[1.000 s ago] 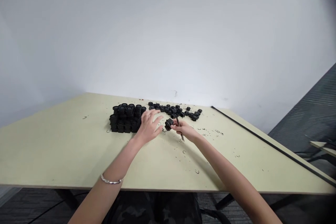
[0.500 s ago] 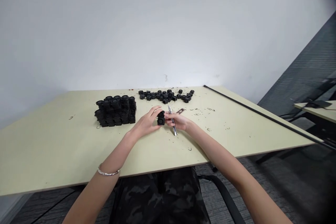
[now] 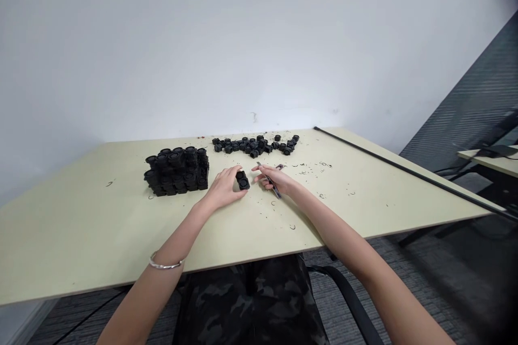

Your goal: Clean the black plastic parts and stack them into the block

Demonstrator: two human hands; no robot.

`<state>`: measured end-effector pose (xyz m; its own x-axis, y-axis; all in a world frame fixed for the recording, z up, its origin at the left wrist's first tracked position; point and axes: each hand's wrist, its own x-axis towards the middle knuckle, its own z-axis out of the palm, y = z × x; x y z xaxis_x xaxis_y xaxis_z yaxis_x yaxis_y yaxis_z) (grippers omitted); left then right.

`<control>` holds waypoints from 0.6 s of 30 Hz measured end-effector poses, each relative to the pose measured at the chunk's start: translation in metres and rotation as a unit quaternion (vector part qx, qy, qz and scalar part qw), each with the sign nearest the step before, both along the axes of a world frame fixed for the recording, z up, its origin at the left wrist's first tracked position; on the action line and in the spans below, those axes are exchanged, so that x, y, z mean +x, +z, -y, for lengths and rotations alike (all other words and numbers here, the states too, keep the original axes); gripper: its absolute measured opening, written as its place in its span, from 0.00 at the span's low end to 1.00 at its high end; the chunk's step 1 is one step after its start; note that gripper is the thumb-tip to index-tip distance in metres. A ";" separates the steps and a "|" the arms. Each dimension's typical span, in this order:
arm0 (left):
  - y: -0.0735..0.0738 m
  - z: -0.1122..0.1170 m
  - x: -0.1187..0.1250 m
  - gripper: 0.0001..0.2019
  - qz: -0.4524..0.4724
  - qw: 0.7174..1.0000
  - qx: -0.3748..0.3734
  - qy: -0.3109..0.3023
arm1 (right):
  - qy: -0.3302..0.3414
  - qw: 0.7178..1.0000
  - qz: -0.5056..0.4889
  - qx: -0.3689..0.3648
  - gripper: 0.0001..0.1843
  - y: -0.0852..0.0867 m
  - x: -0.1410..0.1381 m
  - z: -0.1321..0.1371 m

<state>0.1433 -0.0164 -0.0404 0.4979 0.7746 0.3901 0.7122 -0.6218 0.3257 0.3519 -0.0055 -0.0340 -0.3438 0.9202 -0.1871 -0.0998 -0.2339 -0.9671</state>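
My left hand (image 3: 222, 188) grips a pair of small black blocks (image 3: 243, 180) with round recessed faces, one against the other, between thumb and fingers. To its right, apart from the blocks, my right hand (image 3: 279, 179) has its fingers closed round a slim metallic utility knife (image 3: 275, 191) that slants across the palm. Just behind the right hand, the end of a small tool (image 3: 280, 166) shows; most of it is hidden. A stack of like black blocks (image 3: 176, 172) stands left of my left hand.
Many loose black blocks (image 3: 253, 146) lie scattered near the wall (image 3: 259, 54). Thin black trimmings (image 3: 321, 195) are strewn over the pale table (image 3: 121, 237). A long black rod (image 3: 388, 164) runs along the right side. A chair armrest (image 3: 352, 302) is below the table edge.
My left hand has moved slightly left with the two blocks, which now tilt. My right hand has drawn away from them to the right, and the knife has turned in it.
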 end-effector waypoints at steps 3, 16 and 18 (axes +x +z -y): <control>-0.002 -0.001 -0.001 0.32 -0.013 1.000 -0.007 0.018 | -0.031 0.999 -0.006 0.015 0.10 -0.003 0.003 -0.003; -0.001 -0.001 -0.004 0.31 -0.045 0.998 0.032 0.022 | -0.063 0.998 0.004 0.000 0.04 -0.008 0.004 -0.009; -0.001 0.000 -0.004 0.32 -0.050 0.998 0.027 0.020 | -0.065 0.998 0.000 -0.002 0.04 -0.008 0.004 -0.009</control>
<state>0.1396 -0.0160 -0.0409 0.5052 0.7744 0.3809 0.7647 -0.6063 0.2183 0.3562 0.0040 -0.0421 -0.2220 0.9562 -0.1906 -0.1299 -0.2227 -0.9662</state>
